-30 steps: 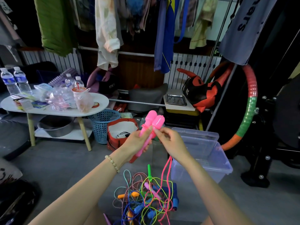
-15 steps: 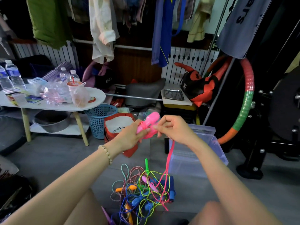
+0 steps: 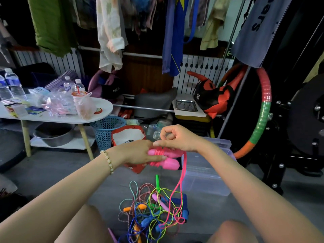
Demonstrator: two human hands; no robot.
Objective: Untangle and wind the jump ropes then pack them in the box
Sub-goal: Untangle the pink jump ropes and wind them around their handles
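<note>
At centre, above the floor, between both forearms:

- Left hand (image 3: pixel 138 152): fingers clamped around the pink handles (image 3: pixel 166 158), held lying sideways, ends pointing right; a bead bracelet (image 3: pixel 109 162) sits on the wrist.
- Right hand (image 3: pixel 177 138): just above the handles, thumb and forefinger pinched together on the pink cord (image 3: pixel 183 174) where it meets the handles; the other fingers are curled.
- Pink cord: several turns wrapped around the two handles side by side; the loose length hangs down from the right end of the handles and runs into the pile below.
- Tangled ropes (image 3: pixel 152 211): a heap on the floor between the knees, with blue, yellow-green, pink and braided cords, plus orange, blue, green and pale pink handles mixed through it.
- Clear plastic box (image 3: pixel 205 174): on the floor, just right of the pile and behind the hanging cord, open at the top; whether anything lies inside cannot be told.
- White table (image 3: pixel 103 109): well to the left, carrying water bottles and plastic bags.
- Blue basket (image 3: pixel 105 130): on the floor beside the table leg.
- Hoop (image 3: pixel 263 109): red, green and orange, leaning at the right.
</note>
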